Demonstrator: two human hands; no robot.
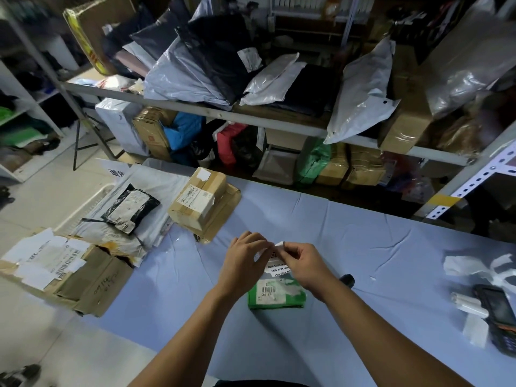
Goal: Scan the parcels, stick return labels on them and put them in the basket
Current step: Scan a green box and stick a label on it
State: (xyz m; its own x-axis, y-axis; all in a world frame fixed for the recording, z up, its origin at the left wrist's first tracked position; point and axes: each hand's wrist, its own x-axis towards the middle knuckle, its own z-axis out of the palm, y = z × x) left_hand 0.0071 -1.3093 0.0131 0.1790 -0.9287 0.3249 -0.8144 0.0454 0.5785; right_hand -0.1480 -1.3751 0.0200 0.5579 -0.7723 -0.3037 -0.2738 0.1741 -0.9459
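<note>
Both hands, left (245, 256) and right (304, 262), pinch a label (276, 265) over the green parcel (276, 294) on the near table (363, 241).

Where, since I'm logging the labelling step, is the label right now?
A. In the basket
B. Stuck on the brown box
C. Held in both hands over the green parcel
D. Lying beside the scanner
C: the left hand and right hand pinch the label just over the green parcel.

Txt illegible; barcode (269, 289) on green parcel (279, 300).
</note>
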